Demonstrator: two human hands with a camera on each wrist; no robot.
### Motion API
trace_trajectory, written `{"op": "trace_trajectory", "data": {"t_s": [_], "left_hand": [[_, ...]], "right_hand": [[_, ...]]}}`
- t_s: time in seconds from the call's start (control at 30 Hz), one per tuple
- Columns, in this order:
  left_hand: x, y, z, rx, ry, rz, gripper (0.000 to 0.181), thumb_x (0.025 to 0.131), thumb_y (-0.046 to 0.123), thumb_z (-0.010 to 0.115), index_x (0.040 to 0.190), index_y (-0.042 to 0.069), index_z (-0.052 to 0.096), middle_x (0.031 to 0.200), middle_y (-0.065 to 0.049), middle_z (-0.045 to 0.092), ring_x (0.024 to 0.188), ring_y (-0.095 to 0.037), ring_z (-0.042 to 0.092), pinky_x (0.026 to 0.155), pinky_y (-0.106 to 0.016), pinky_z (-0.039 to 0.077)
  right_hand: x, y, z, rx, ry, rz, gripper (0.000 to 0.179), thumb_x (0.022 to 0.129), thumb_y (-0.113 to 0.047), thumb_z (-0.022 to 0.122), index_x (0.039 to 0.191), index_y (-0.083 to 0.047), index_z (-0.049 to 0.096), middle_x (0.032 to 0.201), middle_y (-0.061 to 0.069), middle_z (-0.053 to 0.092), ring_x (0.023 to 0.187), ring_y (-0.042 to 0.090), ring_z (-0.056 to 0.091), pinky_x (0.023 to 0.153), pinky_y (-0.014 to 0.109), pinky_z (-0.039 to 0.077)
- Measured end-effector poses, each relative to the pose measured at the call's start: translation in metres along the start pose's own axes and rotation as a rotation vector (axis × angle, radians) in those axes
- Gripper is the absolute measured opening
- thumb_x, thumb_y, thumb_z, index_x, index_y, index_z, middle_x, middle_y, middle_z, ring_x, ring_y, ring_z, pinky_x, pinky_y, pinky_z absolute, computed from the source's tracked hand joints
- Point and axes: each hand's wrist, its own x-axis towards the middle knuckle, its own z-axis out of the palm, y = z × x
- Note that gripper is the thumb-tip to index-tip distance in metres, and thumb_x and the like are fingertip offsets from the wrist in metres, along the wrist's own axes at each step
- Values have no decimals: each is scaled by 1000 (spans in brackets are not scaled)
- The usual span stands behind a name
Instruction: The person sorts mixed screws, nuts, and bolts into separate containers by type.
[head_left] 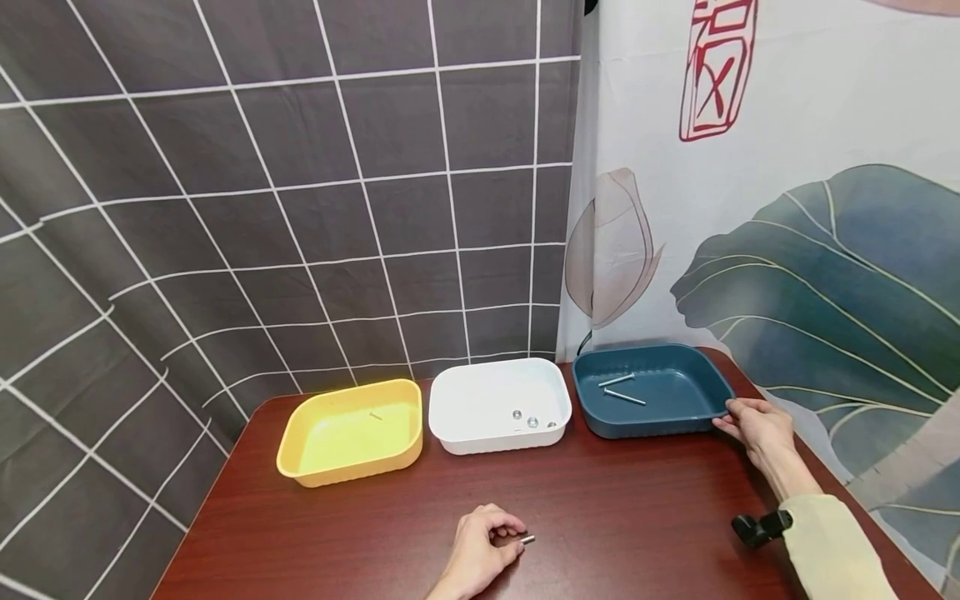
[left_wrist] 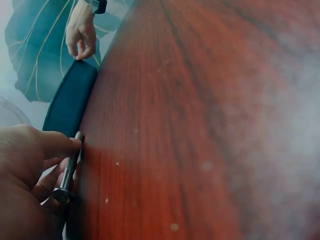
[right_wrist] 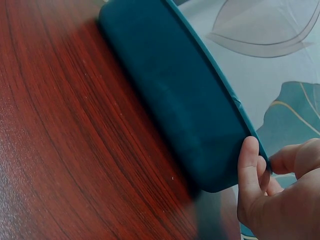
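Observation:
My left hand (head_left: 480, 550) is low over the front middle of the table, pinching a metal bolt (head_left: 528, 539) between thumb and fingers. In the left wrist view the shank of the bolt (left_wrist: 73, 167) lies along the fingertips, its round head towards the camera. At the right, my right hand (head_left: 765, 432) grips the near right corner of a dark blue tray (head_left: 637, 428). The right wrist view shows thumb and fingers on either side of the rim of the tray (right_wrist: 170, 95). Two long bolts (head_left: 625, 397) lie inside it.
A white tray (head_left: 487, 443) holding a few nuts (head_left: 532, 422) stands in the middle at the back. Left of it is a yellow tray (head_left: 360, 473) with a small screw (head_left: 376, 416). Hanging cloths back the reddish-brown table (head_left: 600, 508).

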Motion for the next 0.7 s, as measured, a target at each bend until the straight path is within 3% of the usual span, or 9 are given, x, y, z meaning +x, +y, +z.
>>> {"op": "trace_trajectory", "data": {"t_s": [0.13,0.33,0.7], "left_hand": [[2,2,-1,40,-33,-25,22,67,-7,80,78,11,76,72,11,60,68,3,52,57,-9,47],[8,6,-5,21,-91,-108,19,70,-9,78,77,8,76,71,14,57,61,7,50,52,-9,48],[22,10,-9,-50,-97,-149,17,74,-10,77,78,6,75,72,13,58,61,5,51,51,-11,50]], "right_hand": [[0,0,0,4,1,-1,7,100,-3,53,107,0,51,73,5,54,56,11,65,61,26,63],[0,0,0,-3,1,5,14,101,-4,53,112,2,49,72,4,54,56,10,64,61,26,63],[0,0,0,21,1,12,13,100,-3,53,111,1,48,73,4,54,56,10,64,61,26,63]]}}
